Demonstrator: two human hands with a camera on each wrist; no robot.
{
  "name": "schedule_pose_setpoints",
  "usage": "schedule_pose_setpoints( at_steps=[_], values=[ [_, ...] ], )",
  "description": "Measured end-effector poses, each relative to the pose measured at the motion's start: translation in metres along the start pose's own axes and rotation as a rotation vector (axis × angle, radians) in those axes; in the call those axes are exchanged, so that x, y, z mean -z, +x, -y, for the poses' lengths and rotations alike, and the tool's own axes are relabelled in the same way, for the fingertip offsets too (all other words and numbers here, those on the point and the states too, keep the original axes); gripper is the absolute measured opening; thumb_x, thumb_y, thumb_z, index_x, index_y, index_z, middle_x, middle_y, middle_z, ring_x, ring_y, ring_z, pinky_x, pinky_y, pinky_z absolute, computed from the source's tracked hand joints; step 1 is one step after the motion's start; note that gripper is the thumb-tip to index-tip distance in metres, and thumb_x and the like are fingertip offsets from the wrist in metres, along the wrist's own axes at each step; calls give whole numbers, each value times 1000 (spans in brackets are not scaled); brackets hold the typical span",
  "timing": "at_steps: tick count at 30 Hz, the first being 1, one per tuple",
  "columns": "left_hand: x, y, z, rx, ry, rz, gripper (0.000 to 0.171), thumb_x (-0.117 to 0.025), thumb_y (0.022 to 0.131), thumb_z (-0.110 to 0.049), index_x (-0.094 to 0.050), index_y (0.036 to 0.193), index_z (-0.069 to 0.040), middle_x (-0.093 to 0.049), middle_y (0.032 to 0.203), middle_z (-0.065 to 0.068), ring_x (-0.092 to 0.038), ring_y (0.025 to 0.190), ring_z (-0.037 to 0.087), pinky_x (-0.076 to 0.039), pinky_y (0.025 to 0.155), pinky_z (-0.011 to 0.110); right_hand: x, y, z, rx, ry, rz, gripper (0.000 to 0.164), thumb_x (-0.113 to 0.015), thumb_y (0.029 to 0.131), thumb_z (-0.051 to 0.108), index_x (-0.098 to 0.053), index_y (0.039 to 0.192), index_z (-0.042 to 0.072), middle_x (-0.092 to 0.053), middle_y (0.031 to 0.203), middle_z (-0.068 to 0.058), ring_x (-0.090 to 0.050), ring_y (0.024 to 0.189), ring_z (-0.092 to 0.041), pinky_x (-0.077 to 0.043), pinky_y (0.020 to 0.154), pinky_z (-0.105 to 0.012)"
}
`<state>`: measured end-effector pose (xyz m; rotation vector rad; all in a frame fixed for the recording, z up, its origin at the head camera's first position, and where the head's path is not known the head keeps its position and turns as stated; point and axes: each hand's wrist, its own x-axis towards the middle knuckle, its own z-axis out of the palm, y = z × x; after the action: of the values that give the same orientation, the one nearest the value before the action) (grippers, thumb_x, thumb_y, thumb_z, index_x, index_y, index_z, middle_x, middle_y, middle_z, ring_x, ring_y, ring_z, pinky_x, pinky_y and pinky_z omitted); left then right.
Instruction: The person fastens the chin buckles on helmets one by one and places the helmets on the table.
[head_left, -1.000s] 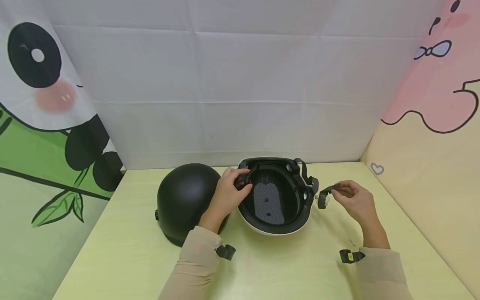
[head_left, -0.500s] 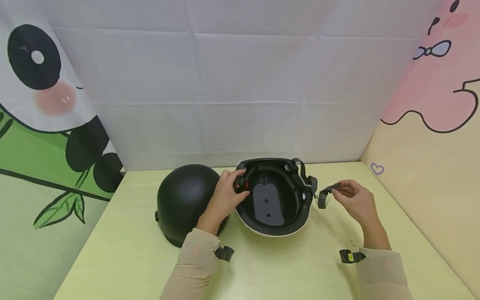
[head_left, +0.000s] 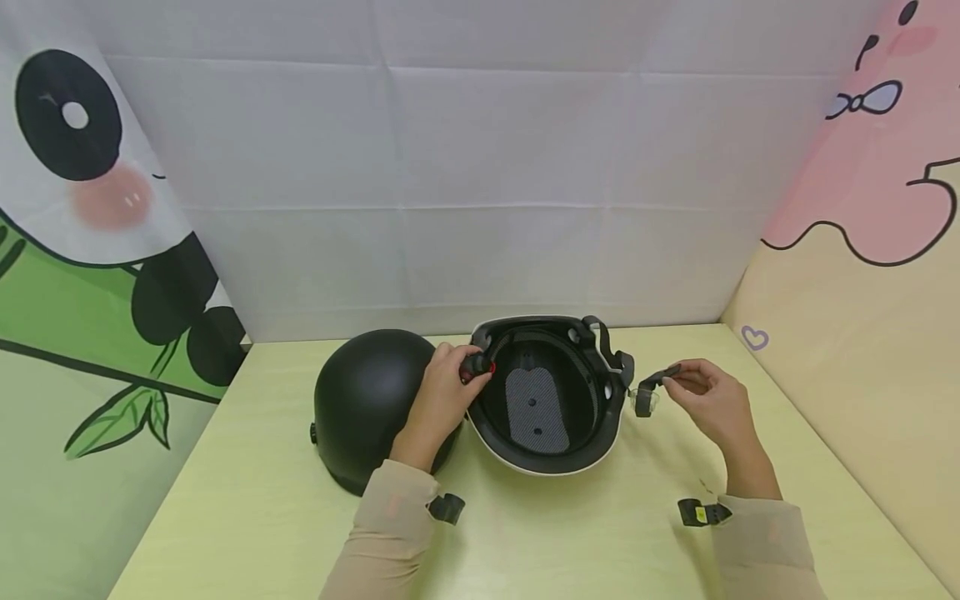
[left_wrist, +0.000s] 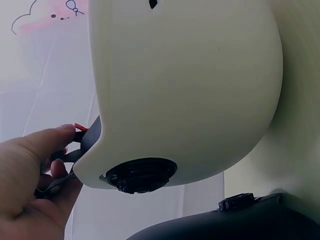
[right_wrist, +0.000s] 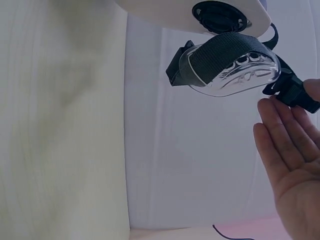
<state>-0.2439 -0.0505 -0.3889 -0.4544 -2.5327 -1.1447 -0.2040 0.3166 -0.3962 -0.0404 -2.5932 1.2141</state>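
A: Where is the white helmet (left_wrist: 185, 90)?

B: On the pale table (head_left: 570, 542), upside down, with its opening turned up toward the person. The black helmet (head_left: 375, 408) sits dome up just beside it, on the person's left.

A: What does the white one look like?

B: Outside, the shell is smooth, glossy and off-white. A thick black edge (head_left: 547, 462) runs round the opening. The inside is dark, with a grey patterned pad (head_left: 534, 408) marked by small dark dots.

A: Anything on its sides?

B: A round black knob (left_wrist: 142, 175) sits near the edge on one side, and the right wrist view shows a similar black disc (right_wrist: 220, 17).

A: And the left hand (head_left: 438, 400)?

B: Its thumb and fingers pinch a black buckle (head_left: 472, 365) with a red part, at the left edge of the white helmet. Black straps run among the fingers.

A: The right hand (head_left: 712, 408)?

B: It pinches a black clip (right_wrist: 297, 94) between thumb and fingertips, out past the helmet's right side. The lower fingers lie nearly straight.

A: What hangs by that clip?

B: A wide black strap (right_wrist: 227, 52), woven and matte, curving over a clear plastic cup (right_wrist: 245, 77). The cup is rounded and shiny, with cut-outs along it. Both are off the table, near the shell.
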Motion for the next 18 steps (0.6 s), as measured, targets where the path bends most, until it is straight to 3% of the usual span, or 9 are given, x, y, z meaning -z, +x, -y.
schedule_pose_setpoints(
  at_steps=[5, 12, 18],
  values=[
    [-1, 0, 1, -31, -40, -6, 37, -78, 85, -17, -65, 117, -3, -47, 92, 7, -47, 75, 20, -46, 67, 35, -1, -1, 1, 19, 30, -24, 32, -68, 93, 25, -63, 112, -1, -69, 107, -13, -56, 84, 13, -44, 78, -16],
    [-1, 2, 2, -86, -134, -79, 35, -79, 84, -18, -67, 113, -4, -51, 103, 11, -54, 89, 26, -50, 75, 39, -2, 0, 9, 126, 122, -89, 26, -70, 90, 12, -63, 110, -4, -64, 95, 15, -59, 87, 8, -45, 81, -14],
    [0, 4, 2, -120, -203, -90, 31, -79, 84, -16, -66, 110, -5, -56, 111, 10, -56, 96, 25, -52, 75, 40, -3, 3, 17, 179, 200, -105, 26, -71, 87, 2, -64, 110, -8, -64, 95, 16, -60, 88, 5, -44, 86, -13]
  ],
)
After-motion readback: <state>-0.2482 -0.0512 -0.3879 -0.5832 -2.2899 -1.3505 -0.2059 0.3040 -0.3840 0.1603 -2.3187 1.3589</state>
